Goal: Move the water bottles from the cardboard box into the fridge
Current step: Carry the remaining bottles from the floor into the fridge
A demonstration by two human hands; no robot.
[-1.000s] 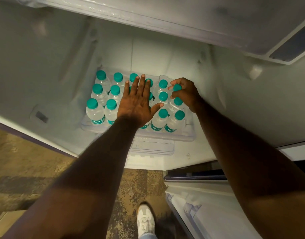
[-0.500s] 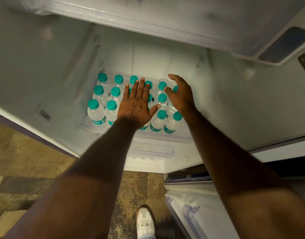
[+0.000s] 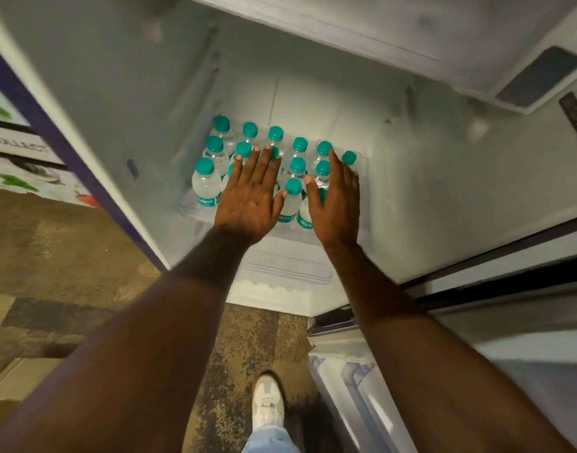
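Observation:
Several small clear water bottles [image 3: 206, 184] with teal caps stand upright in rows on a clear shelf [image 3: 195, 213] inside the open white fridge [image 3: 123, 93]. My left hand [image 3: 249, 199] lies flat, fingers spread, on top of the middle bottles. My right hand [image 3: 334, 204] rests flat over the bottles at the right of the group, holding none of them. The cardboard box is not in view.
The open fridge door [image 3: 355, 380] with its clear racks hangs at the lower right. My white shoe [image 3: 267, 407] stands on the mottled brown floor [image 3: 68, 250]. A printed carton [image 3: 16, 158] sits at the far left, outside the fridge wall.
My right hand let go of the back-right bottle cap, drew back and flattened over the right-hand bottles. The left hand stayed flat on the bottles. The camera view shifted slightly.

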